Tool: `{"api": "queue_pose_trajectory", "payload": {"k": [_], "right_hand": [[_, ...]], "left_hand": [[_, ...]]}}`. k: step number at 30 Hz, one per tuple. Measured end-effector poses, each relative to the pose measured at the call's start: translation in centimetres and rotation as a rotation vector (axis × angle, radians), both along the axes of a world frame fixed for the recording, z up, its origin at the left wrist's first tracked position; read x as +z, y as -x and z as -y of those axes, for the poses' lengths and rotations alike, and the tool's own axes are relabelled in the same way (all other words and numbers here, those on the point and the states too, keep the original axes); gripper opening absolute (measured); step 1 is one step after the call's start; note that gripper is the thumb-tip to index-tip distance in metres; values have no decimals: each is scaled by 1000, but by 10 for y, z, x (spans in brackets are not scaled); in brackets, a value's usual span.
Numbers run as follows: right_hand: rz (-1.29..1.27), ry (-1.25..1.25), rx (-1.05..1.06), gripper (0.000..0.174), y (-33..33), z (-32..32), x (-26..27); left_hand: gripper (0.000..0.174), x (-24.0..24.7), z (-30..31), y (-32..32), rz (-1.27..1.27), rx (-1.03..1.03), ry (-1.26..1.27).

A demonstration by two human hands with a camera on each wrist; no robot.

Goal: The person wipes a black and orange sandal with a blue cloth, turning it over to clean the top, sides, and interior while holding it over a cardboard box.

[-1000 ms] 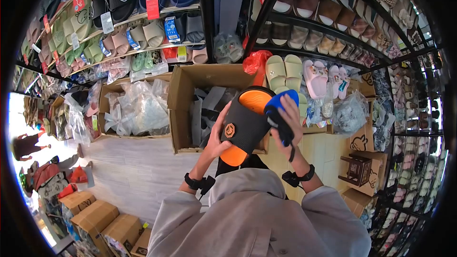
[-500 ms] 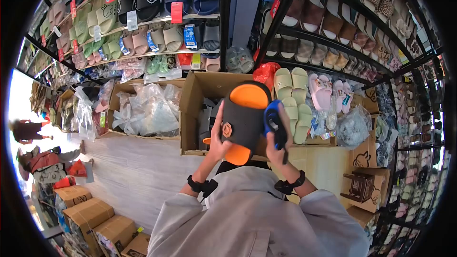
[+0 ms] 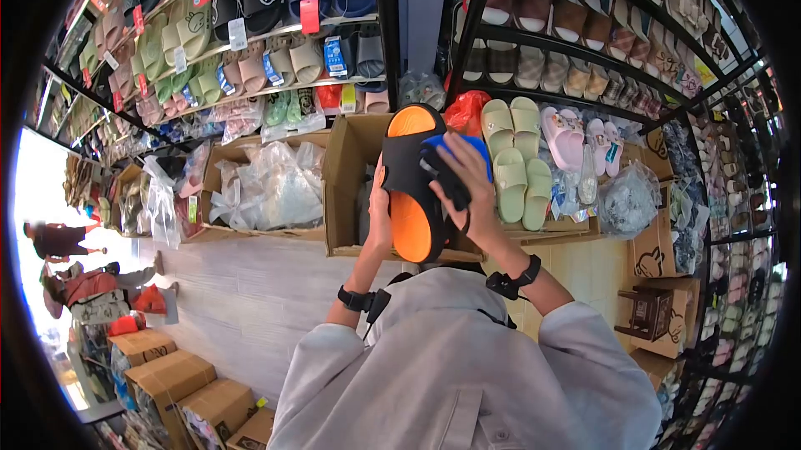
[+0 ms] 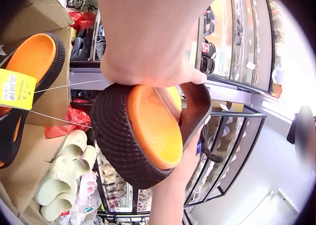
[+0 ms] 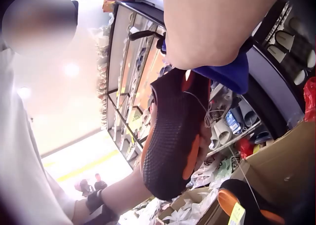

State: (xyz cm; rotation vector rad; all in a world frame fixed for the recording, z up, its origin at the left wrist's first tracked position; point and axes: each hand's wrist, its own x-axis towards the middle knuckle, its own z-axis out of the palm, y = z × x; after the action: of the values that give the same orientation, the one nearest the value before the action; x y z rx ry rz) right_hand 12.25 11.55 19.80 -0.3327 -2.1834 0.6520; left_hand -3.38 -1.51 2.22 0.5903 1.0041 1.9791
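My left hand (image 3: 380, 215) grips a black slipper (image 4: 116, 136) with an orange insole by its side; the slipper stands tilted on edge. Curled round a blue object (image 3: 474, 150) with a black strap, my right hand (image 3: 469, 183) holds it against the slipper's strap, partly hiding it. A second black and orange slipper (image 4: 34, 57) hangs nearby with a yellow tag (image 4: 16, 89) and thin strings, also visible low in the right wrist view. The blue object (image 5: 229, 76) shows beneath my right hand (image 5: 212, 32) there.
Behind my hands is an open cardboard box (image 3: 350, 145). Left of it stands a box of plastic bags (image 3: 271, 187); to the right lie green slippers (image 3: 511, 129) and pink slippers (image 3: 563, 140). Shelves of footwear surround the area. Brown boxes (image 3: 171, 373) stand at lower left.
The slipper has turned from showing its broad top strap to a narrower, edge-on position. My right hand, with the blue object, has come in over the slipper's strap.
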Motion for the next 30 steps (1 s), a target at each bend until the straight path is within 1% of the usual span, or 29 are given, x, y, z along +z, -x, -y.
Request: {"api": "queue_pose_trajectory", "payload": {"k": [1,2,3,5,6,8,9,11,12,13,14,16,17,20,21,22,23,24,25,26,27,29,30], "right_hand": [[20,-8,63,59,-2,9,-8],[15,-68,104,58,-4,18,-15],[21,-56,147,57,-6,25,-26],[36,-65,216,54,-9,31,-33],[54,-73,216,54,-12,30,-36],[87,-91,217,53,-14,20,-39],[85,-68,211,56,-15,16,-34],[59,8,121,59,-12,9,-32],[47,46,77,60,-11,6,-32],[23,74,70,64,-12,1,-34],[31,54,85,63,-14,3,-34],[46,11,116,63,-21,13,-30],[60,11,172,57,-25,22,-30],[19,-67,326,52,-34,48,-55],[69,-108,392,51,-38,51,-49],[63,-168,442,55,-39,51,-56],[71,-171,459,56,-40,47,-56],[79,-173,474,56,-41,41,-54],[97,-175,447,57,-42,34,-49],[114,-179,421,58,-41,26,-42],[96,-172,367,57,-40,20,-37],[56,-139,195,59,-36,9,-28],[25,-116,108,60,-33,2,-26]], "left_hand": [[95,-20,1,0,68,-4,5],[91,-33,1,0,147,-1,21],[87,-32,3,-3,215,-15,44],[81,-11,9,-8,341,-52,95],[80,-9,10,-12,319,-19,138],[88,-3,12,-21,278,45,228],[87,3,15,-23,297,10,215],[85,34,23,-29,347,-102,191],[85,49,27,-32,334,-128,198],[85,61,31,-35,321,-153,205],[86,66,34,-37,307,-175,212],[91,46,34,-36,296,-131,249],[93,34,33,-35,289,-112,266],[100,12,33,-32,430,-168,179],[106,12,31,-27,491,-193,195],[108,12,32,-28,472,-239,116],[108,12,36,-29,403,-211,171],[108,12,39,-30,389,-210,200],[107,13,43,-31,375,-210,228],[106,9,44,-30,415,-235,228],[103,39,47,-33,377,-269,279],[101,25,45,-33,335,-258,233],[99,27,43,-33,314,-250,209]]}}
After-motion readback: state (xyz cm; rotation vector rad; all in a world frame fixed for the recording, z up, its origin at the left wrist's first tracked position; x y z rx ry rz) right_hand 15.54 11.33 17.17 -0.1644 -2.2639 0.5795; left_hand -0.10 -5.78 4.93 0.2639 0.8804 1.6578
